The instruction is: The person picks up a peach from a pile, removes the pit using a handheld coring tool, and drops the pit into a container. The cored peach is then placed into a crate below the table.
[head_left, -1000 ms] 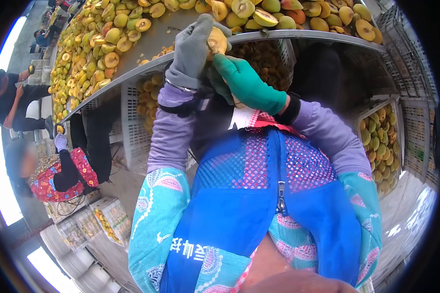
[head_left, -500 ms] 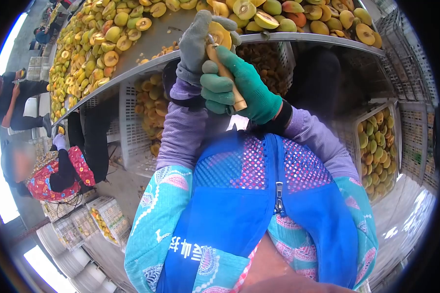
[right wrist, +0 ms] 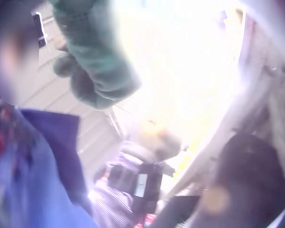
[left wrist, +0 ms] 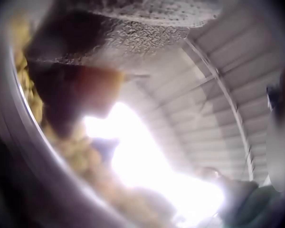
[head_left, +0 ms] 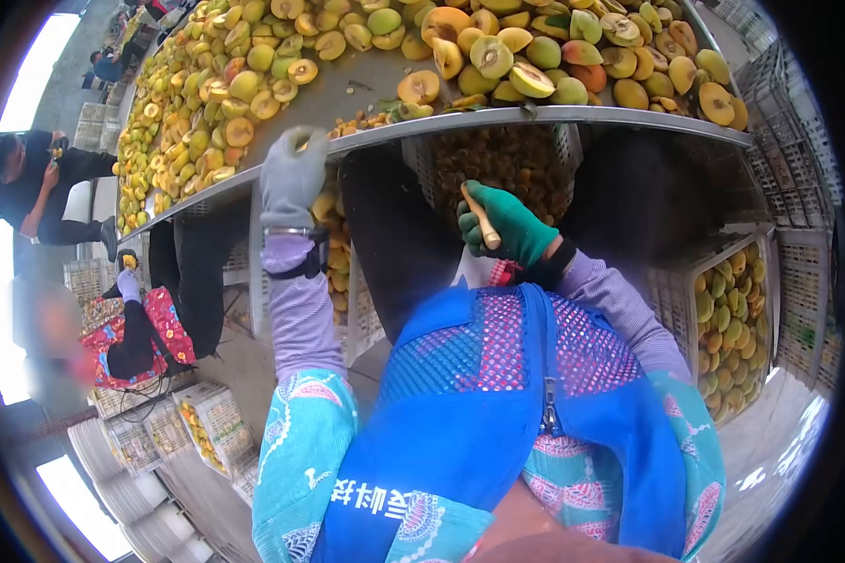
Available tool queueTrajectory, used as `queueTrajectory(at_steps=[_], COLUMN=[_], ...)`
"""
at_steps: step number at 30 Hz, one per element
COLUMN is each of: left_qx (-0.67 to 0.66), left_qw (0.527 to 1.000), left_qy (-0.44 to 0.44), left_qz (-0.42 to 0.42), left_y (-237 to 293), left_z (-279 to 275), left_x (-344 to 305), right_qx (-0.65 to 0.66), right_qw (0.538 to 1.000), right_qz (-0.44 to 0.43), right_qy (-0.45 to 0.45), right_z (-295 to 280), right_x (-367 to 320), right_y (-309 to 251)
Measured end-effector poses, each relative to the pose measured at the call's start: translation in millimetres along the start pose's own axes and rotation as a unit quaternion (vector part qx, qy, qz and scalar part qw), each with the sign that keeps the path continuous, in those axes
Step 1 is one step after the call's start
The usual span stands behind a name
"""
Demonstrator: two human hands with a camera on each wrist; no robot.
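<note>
My left hand (head_left: 294,178), in a grey glove, is at the near edge of the metal table and holds a yellow-orange fruit half (head_left: 302,141), mostly hidden by the fingers. In the left wrist view the blurred orange-red fruit (left wrist: 100,90) shows below the glove (left wrist: 137,42). My right hand (head_left: 512,223), in a green glove, grips a wooden-handled tool (head_left: 480,216) below the table edge. The handle crosses the curled fingers. In the right wrist view the green glove (right wrist: 97,66) appears curled against strong glare.
Halved yellow-green fruit (head_left: 244,84) is heaped over the metal table (head_left: 352,86). Beneath its edge stands a crate of brown pieces (head_left: 498,164). A crate of fruit (head_left: 730,319) is at the right. Two people (head_left: 47,183) work at the left near stacked crates (head_left: 207,422).
The hands were together, with the tool at the fruit half. My left hand has moved left with the fruit to the table edge; my right hand has drawn down and right with the tool.
</note>
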State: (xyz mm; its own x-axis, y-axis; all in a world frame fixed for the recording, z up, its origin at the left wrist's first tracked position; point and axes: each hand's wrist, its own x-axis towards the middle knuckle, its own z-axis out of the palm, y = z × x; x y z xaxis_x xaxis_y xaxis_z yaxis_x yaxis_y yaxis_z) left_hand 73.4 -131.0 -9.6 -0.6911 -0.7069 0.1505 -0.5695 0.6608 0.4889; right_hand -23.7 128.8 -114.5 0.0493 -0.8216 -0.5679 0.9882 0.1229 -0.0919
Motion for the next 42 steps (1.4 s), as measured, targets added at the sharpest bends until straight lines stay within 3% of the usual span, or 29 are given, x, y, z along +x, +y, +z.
queueTrajectory(at_steps=[2, 5, 6, 9, 10, 11, 12, 13, 14, 15, 16, 18, 20, 21, 23, 24, 25, 26, 28, 29, 31, 32, 37, 39, 42], left_qx=[-0.044, 0.187, 0.248, 0.233, 0.182, 0.073, -0.126, -0.319, -0.442, -0.556, -0.598, -0.517, -0.584, -0.667, -0.798, -0.823, -0.721, -0.581, -0.455, -0.499, -0.504, -0.466, -0.345, -0.199, -0.303], left_qw=[0.996, 0.953, 0.916, 0.915, 0.936, 0.966, 0.963, 0.922, 0.861, 0.78, 0.747, 0.83, 0.796, 0.721, 0.535, 0.493, 0.658, 0.789, 0.863, 0.843, 0.839, 0.855, 0.893, 0.917, 0.854], left_qy=[-0.048, -0.225, -0.269, -0.216, -0.187, -0.18, -0.199, -0.207, -0.25, -0.285, -0.289, -0.175, -0.145, -0.187, -0.266, -0.259, -0.216, -0.16, -0.122, -0.147, -0.158, -0.146, -0.062, -0.069, -0.202], left_qz=[0.06, 0.077, 0.163, 0.247, 0.237, 0.172, 0.128, 0.076, 0.03, -0.016, 0.007, 0.113, 0.07, 0.017, -0.085, -0.11, 0.006, 0.122, 0.183, 0.135, 0.131, 0.176, 0.284, 0.338, 0.372], left_y=[59, 110, 104, 105, 105, 103, 94, 89, 86, 90, 99, 101, 110, 106, 96, 94, 93, 93, 91, 88, 82, 81, 96, 109, 94], left_z=[10, 63, 91, 110, 99, 87, 83, 77, 72, 63, 57, 71, 73, 75, 82, 81, 81, 80, 79, 81, 79, 76, 62, 35, 45], left_x=[23, 70, 86, 102, 100, 94, 89, 78, 64, 47, 26, 8, -9, -10, -10, -12, -14, -17, -19, -15, -15, -16, -23, -34, -10], right_qx=[-0.091, -0.172, -0.186, -0.276, -0.311, -0.34, -0.368, -0.396, -0.375, -0.385, -0.394, -0.436, -0.421, -0.414, -0.441, -0.48, -0.519, -0.565, -0.615, -0.638, -0.677, -0.696, -0.686, -0.679, -0.659], right_qw=[0.991, 0.964, 0.957, 0.899, 0.869, 0.834, 0.797, 0.756, 0.799, 0.781, 0.761, 0.714, 0.723, 0.728, 0.688, 0.663, 0.636, 0.583, 0.513, 0.477, 0.456, 0.446, 0.476, 0.499, 0.538], right_qz=[-0.098, -0.193, -0.204, -0.309, -0.35, -0.399, -0.446, -0.488, -0.427, -0.456, -0.486, -0.524, -0.526, -0.527, -0.557, -0.549, -0.538, -0.552, -0.574, -0.583, -0.553, -0.537, -0.531, -0.525, -0.52], right_qy=[0.01, 0.062, 0.084, 0.145, 0.161, 0.169, 0.177, 0.183, 0.196, 0.183, 0.17, 0.16, 0.15, 0.146, 0.148, 0.171, 0.193, 0.189, 0.171, 0.16, 0.164, 0.167, 0.145, 0.116, 0.08], right_z=[23, 40, 43, 48, 48, 48, 48, 55, 65, 67, 68, 69, 74, 75, 69, 66, 64, 64, 69, 71, 72, 72, 71, 66, 58], right_x=[-17, -32, -36, -48, -49, -46, -40, -39, -45, -36, -24, -9, -11, -12, -11, -16, -21, -29, -41, -44, -45, -45, -42, -40, -39], right_y=[1, -9, -13, -26, -28, -33, -41, -45, -49, -51, -54, -53, -40, -34, -35, -38, -39, -40, -39, -38, -38, -38, -35, -36, -32])
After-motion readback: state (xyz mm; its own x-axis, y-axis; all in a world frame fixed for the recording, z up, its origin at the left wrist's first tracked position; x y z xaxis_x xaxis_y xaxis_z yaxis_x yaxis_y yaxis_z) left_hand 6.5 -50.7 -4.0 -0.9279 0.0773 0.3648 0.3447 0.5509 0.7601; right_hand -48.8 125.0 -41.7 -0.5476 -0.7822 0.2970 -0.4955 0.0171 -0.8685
